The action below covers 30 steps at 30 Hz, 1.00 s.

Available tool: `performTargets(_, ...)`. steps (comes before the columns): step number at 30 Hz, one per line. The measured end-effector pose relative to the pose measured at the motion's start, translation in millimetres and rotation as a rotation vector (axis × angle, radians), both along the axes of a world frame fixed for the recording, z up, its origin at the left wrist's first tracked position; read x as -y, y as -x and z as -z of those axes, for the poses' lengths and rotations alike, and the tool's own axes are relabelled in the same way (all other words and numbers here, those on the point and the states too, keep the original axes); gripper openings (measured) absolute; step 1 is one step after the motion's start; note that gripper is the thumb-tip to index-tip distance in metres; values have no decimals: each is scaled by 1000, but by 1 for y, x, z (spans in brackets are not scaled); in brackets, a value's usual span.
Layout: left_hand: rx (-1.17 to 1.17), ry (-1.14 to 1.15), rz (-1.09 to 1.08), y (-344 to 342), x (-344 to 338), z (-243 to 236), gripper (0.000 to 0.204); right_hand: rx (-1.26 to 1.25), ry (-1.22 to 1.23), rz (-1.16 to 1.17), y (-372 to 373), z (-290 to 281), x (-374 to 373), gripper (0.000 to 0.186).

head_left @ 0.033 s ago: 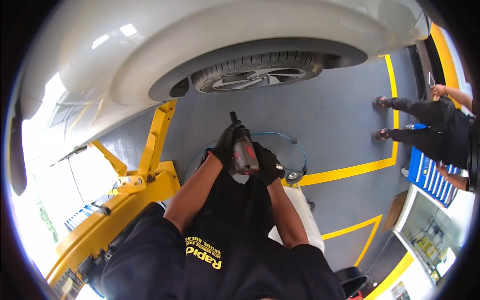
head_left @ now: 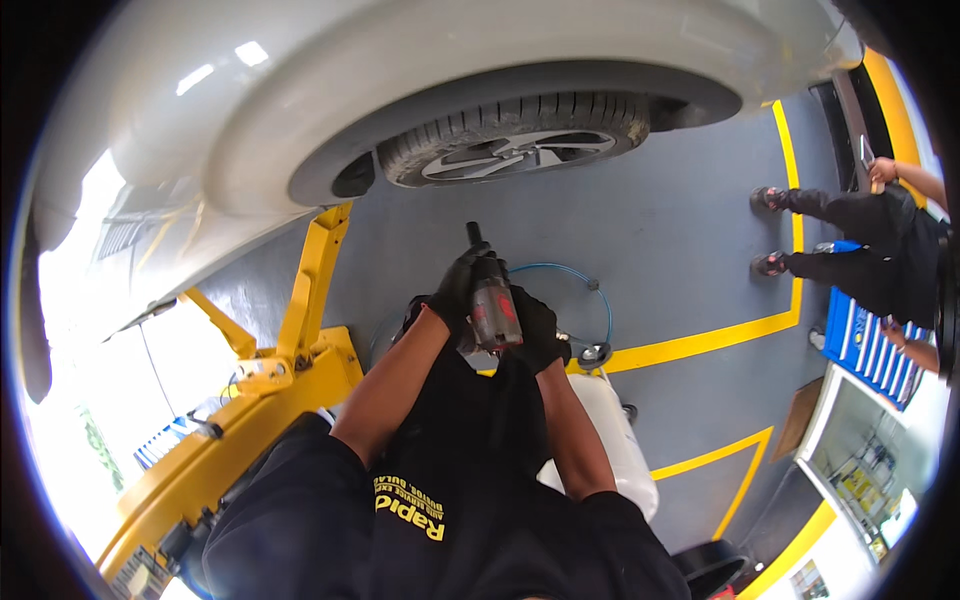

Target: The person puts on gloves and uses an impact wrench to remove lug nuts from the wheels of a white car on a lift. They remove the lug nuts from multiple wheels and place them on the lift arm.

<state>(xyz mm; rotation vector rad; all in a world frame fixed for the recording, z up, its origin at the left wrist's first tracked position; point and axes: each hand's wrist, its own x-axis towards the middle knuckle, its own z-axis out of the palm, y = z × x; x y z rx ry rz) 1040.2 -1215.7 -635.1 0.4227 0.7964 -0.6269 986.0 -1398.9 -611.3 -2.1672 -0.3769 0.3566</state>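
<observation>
An impact wrench [head_left: 494, 308], grey and red with a long dark socket [head_left: 474, 236] on its nose, is held in front of my body and points toward the car. My left hand [head_left: 455, 292], in a black glove, wraps the tool's left side near the nose. My right hand [head_left: 538, 335], also gloved in black, closes around its lower right part; the grip is mostly hidden behind the tool and the glove. Beyond the socket, apart from it, a raised wheel [head_left: 520, 155] with silver spokes sits in the wheel arch of a light-coloured car [head_left: 300, 110].
A yellow lift arm [head_left: 312, 275] and its beam stand to my left. A blue hose [head_left: 590, 285] loops on the grey floor beside a white tank [head_left: 608, 440]. On the right, another person [head_left: 870, 245] stands near a blue tool cabinet [head_left: 865, 345].
The view has shifted slightly, so the car and wheel sit a little higher in the picture. Both hands keep the same hold on the impact wrench.
</observation>
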Motion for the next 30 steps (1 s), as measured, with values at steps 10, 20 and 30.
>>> performTargets(10,416,-150,52,-98,14,185,28,316,-22,286,-63,265,-16,44)
performTargets(20,866,-272,97,-147,-15,252,36,662,-247,220,-133,339,-34,55)
performTargets(30,770,-181,-33,-177,-8,260,27,-161,-1233,312,-148,379,-59,55)
